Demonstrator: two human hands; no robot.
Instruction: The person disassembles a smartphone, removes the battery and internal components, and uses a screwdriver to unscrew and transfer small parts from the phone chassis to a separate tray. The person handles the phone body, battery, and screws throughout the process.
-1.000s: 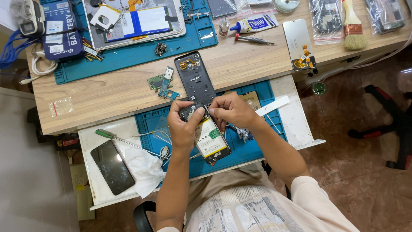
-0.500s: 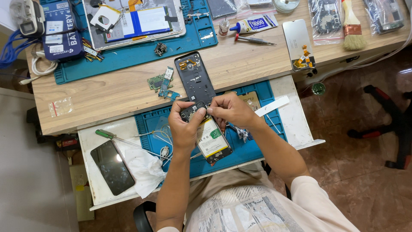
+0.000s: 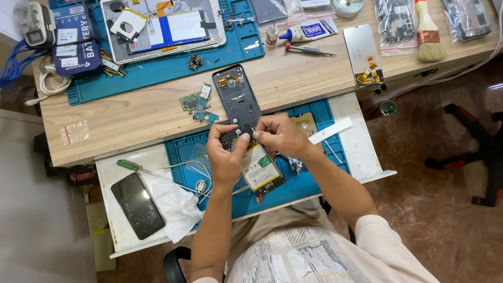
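Centrally, over the blue work mat (image 3: 306, 181), the left hand (image 3: 224, 157) pinches the lower edge of a small black phone part (image 3: 234, 137), while the right hand (image 3: 280, 134) grips its right end with thumb and fingertips. An opened phone (image 3: 260, 170) with exposed battery lies just beneath. A dark phone frame (image 3: 236, 94) rests above on the wooden worktop (image 3: 136, 118), beside a green circuit board (image 3: 196, 102). A black screen panel (image 3: 136, 205) lies left.

a phone repair workshop

a wooden desk (image 3: 157, 112) carries blue repair mats (image 3: 173, 68), an opened phone (image 3: 238, 97), loose circuit boards (image 3: 196, 102), a screwdriver (image 3: 309, 51) and a brush (image 3: 429, 31).
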